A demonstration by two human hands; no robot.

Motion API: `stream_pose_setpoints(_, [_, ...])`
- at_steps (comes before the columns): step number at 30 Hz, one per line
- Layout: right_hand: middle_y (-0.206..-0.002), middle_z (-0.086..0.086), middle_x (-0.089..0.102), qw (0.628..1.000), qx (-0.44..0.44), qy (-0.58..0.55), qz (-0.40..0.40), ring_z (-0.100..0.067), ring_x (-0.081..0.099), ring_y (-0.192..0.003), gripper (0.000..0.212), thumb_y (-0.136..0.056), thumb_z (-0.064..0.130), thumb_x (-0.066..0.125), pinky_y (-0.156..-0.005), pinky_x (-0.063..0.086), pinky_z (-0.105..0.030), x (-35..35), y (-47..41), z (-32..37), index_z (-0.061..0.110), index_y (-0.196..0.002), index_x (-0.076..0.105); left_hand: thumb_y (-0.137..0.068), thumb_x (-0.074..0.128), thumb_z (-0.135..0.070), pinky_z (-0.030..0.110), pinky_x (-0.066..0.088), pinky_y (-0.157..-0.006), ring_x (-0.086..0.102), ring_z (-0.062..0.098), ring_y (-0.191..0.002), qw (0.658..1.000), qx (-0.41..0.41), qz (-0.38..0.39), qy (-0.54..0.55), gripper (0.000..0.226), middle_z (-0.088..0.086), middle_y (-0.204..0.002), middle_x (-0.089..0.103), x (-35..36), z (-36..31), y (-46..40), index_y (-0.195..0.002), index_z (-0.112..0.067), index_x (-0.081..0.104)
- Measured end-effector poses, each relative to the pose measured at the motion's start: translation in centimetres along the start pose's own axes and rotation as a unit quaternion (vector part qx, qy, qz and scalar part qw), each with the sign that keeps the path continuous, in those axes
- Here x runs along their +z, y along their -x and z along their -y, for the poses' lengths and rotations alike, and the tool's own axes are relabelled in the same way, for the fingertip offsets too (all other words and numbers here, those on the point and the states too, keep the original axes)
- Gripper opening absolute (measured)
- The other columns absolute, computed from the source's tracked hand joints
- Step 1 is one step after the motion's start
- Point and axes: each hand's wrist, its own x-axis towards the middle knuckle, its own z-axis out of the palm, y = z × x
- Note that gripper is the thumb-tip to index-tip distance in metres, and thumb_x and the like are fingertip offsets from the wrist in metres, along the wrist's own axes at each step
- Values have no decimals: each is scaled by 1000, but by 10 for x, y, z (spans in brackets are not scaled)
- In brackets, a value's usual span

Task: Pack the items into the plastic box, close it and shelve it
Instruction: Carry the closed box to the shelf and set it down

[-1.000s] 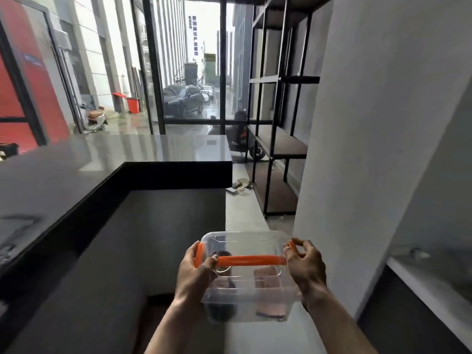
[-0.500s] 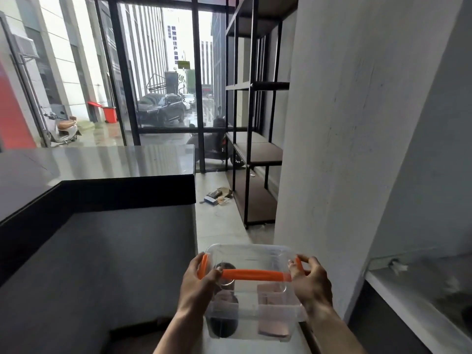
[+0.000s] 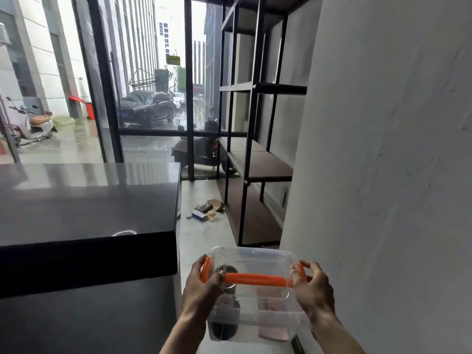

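I carry a clear plastic box (image 3: 258,267) in front of me at the bottom of the view, lid on, with an orange handle (image 3: 255,279) lying across the top. My left hand (image 3: 201,290) grips the box's left end at the orange clip. My right hand (image 3: 313,290) grips its right end. Inside I make out a dark round item (image 3: 224,325) on the left and a pinkish flat item (image 3: 273,328) on the right. A black metal shelf unit (image 3: 258,164) with brown boards stands ahead against the wall.
A dark counter (image 3: 86,213) fills the left side. A grey wall (image 3: 383,175) rises close on the right. Between them a narrow floor strip runs ahead, with some litter (image 3: 207,213) lying by the shelf's foot. Glass windows (image 3: 153,98) close the far end.
The view has moved forward along the passage and turned right; the shelf unit and the litter are nearer and more central. Both hands keep the same hold on the box.
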Motion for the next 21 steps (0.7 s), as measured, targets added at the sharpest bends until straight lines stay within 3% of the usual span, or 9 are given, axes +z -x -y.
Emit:
stream_pose_setpoints(4, [-123, -14, 69, 1000, 1, 9, -1, -36, 66, -107, 37, -96, 37, 60, -96, 54, -51, 44, -84, 33, 22, -130, 57, -87, 72, -24, 34, 49, -86, 55, 24, -114, 1000, 10, 16, 1, 70, 10, -144, 50, 23, -15, -97, -148, -24, 38])
stream_pose_setpoints(6, [-124, -13, 69, 1000, -2, 10, -5, -35, 66, -107, 38, -95, 37, 60, -95, 55, -49, 63, -125, 47, 22, -130, 57, -87, 72, -23, 40, 51, -91, 55, 27, -117, 1000, 5, 21, 5, 71, 12, -146, 49, 36, -19, -141, -148, -23, 38])
stream_pose_setpoints(9, [-122, -11, 70, 1000, -14, 18, -6, -33, 66, -102, 38, -95, 39, 61, -92, 55, -45, 96, -194, 59, 22, -129, 58, -87, 72, -24, 35, 48, -88, 53, 26, -117, 1000, 5, 13, -9, 71, 12, -147, 47, 57, -17, -210, -149, -22, 37])
stream_pose_setpoints(13, [-115, -8, 71, 1000, -25, 7, 12, -25, 61, -89, 38, -94, 41, 62, -84, 55, -39, 145, -298, 71, 24, -127, 60, -89, 70, -25, 39, 48, -89, 54, 28, -120, 1000, -5, -15, -20, 67, 10, -145, 49, 92, -12, -308, -148, -24, 38])
stream_pose_setpoints(17, [-105, -2, 70, 998, -43, -11, 44, -23, 65, -88, 35, -93, 43, 62, -75, 55, -35, 197, -409, 98, 27, -124, 60, -89, 70, -23, 36, 51, -79, 56, 30, -117, 998, -10, -49, -25, 65, 10, -140, 52, 124, -16, -412, -147, -24, 41])
stream_pose_setpoints(21, [-93, 5, 67, 994, -66, -18, 81, -16, 64, -80, 33, -92, 45, 61, -72, 55, -33, 247, -514, 146, 28, -121, 61, -86, 73, -23, 50, 49, -99, 57, 29, -117, 997, -13, -76, -21, 65, 8, -139, 54, 146, -37, -513, -144, -23, 45])
